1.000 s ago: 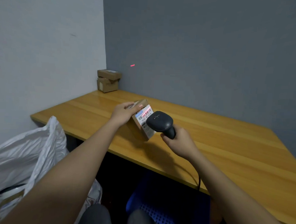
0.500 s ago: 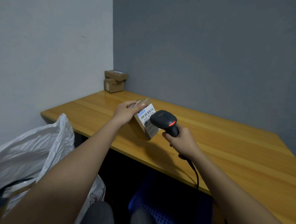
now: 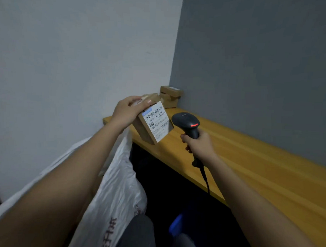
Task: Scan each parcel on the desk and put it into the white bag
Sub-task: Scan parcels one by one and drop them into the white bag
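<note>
My left hand (image 3: 127, 112) grips a small cardboard parcel (image 3: 152, 121) from above, lifted over the desk's left end with its white barcode label facing me. My right hand (image 3: 199, 143) holds a black corded barcode scanner (image 3: 187, 122) by its handle, just right of the parcel, with a red light on its head. The white bag (image 3: 117, 188) stands open below my left forearm, beside the desk. Two more cardboard parcels (image 3: 170, 96) sit stacked in the far corner of the wooden desk (image 3: 249, 159).
A pale wall runs along the left and a grey wall behind the desk. Under the desk it is dark, with a blue crate (image 3: 179, 225) near my knees. The scanner's cable (image 3: 205, 178) hangs over the desk's front edge.
My left hand has lifted the parcel off the desk and carried it left toward the bag. The view has swung left. The scanner has stayed to the right of the parcel.
</note>
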Available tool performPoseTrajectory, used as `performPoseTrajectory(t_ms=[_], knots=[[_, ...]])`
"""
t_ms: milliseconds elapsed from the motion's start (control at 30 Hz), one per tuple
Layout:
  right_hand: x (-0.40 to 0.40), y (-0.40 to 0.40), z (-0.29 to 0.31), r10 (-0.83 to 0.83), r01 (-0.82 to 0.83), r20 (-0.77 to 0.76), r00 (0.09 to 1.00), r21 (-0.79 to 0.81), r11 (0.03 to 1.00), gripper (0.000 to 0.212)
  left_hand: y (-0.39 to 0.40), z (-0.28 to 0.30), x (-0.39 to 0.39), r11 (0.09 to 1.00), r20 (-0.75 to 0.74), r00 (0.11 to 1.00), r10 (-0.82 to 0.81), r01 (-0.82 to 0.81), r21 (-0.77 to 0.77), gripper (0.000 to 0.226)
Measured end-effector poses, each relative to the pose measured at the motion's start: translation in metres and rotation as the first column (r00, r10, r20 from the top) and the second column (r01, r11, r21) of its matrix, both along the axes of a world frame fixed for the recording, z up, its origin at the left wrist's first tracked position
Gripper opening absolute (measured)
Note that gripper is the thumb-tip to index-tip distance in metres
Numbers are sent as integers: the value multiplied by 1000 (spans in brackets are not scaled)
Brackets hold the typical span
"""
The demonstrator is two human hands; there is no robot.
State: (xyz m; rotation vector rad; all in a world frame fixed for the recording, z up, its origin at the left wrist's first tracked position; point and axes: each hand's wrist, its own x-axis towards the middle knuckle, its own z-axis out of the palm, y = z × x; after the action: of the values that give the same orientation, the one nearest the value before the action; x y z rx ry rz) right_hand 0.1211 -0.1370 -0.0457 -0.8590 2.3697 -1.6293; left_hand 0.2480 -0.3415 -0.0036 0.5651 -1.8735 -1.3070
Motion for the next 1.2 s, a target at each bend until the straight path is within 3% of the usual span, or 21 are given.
performPoseTrajectory(t_ms=[500,600,667,700,733,900,1200], knots=[[75,-142,-41,161,-164,83,983,26,986,10,-78,-49,162,949,59,948,314,-316,18,49],[81,-151,-46,188,-192,78,979,39,981,8,-82,-62,171,978,335,922,195,-157,-138,66],[82,-154,-48,197,-200,80,977,42,979,8,-80,-76,168,977,634,763,128,15,-215,90],[82,-155,-50,194,-198,82,978,46,979,8,-77,-82,165,972,707,697,119,62,-225,91],[80,-156,-50,188,-192,81,979,50,980,8,-76,-87,161,972,715,690,114,73,-225,85],[70,-151,-48,188,-192,89,978,37,981,15,-74,-85,142,962,536,828,165,-15,-272,62],[30,-150,-23,123,-125,45,991,59,990,11,-83,-69,77,957,438,887,148,-15,-291,33]])
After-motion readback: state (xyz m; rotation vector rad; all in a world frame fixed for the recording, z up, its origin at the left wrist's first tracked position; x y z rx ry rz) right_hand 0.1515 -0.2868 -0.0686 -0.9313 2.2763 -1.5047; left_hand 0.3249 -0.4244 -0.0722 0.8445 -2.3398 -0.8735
